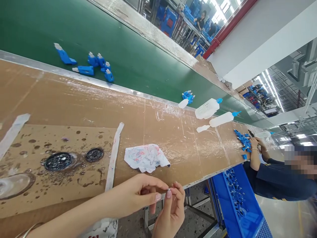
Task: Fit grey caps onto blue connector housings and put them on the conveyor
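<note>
Above the near edge of the bench, my two hands meet at the fingertips. My right hand (170,210) pinches with thumb and forefinger, and a tiny pale thing (169,189) shows between them, too small to name. My left hand (138,193) reaches in from the left; its forefinger tip touches that pinch. Its thumb stands apart from the forefinger, and the other fingers are curled. A white cloth (147,158) with pink and blue stains lies on the bench just beyond my hands.
Blue plastic parts (92,61) lie on the green conveyor belt (138,49). White squeeze bottles (208,109) rest along the bench. Taped cardboard (81,180) with dark wet spots is at left. A co-worker (277,175) handles blue parts beside a blue crate (247,211).
</note>
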Tool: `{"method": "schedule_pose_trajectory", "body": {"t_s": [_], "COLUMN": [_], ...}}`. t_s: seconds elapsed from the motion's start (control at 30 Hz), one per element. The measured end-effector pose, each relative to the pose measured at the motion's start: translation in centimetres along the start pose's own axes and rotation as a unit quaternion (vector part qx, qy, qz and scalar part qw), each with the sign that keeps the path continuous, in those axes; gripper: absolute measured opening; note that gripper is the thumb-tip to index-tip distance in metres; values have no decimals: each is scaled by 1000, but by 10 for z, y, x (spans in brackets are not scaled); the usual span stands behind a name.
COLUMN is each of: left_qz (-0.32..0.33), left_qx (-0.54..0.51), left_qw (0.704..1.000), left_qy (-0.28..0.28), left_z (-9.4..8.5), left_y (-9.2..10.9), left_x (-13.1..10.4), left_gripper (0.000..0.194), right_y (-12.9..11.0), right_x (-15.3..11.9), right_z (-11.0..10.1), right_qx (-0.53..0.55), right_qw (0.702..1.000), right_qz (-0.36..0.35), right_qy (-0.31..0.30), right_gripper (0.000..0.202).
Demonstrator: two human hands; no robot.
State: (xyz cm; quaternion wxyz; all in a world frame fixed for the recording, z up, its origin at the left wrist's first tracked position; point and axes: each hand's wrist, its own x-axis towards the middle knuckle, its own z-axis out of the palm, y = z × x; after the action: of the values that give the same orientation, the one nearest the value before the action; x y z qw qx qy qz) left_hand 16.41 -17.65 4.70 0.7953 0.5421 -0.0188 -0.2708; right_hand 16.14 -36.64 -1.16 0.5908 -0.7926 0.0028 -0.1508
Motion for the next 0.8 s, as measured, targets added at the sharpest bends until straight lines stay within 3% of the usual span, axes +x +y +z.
{"method": "schedule_pose_trajectory", "body": {"t_s": [0.4,0.57,0.8], "left_qz": [34,40,13], "left_qx": [48,52,57], "left_qw": [998,998,998], "left_qy": [13,16,29], "left_z": [2,3,5], "left_y": [-3,-10,-3], "left_x": [0,3,-1], "left_gripper": [53,55,65], "right_y": [-5,-7,-10], "right_x": [-8,-9,-10], "right_z": [1,4,5], "right_qx": [-7,1,29], "right_qw": [1000,1000,999], "right_qz": [2,-11,4], "right_qy": [22,28,26], "right_gripper": [20,14,11]}}
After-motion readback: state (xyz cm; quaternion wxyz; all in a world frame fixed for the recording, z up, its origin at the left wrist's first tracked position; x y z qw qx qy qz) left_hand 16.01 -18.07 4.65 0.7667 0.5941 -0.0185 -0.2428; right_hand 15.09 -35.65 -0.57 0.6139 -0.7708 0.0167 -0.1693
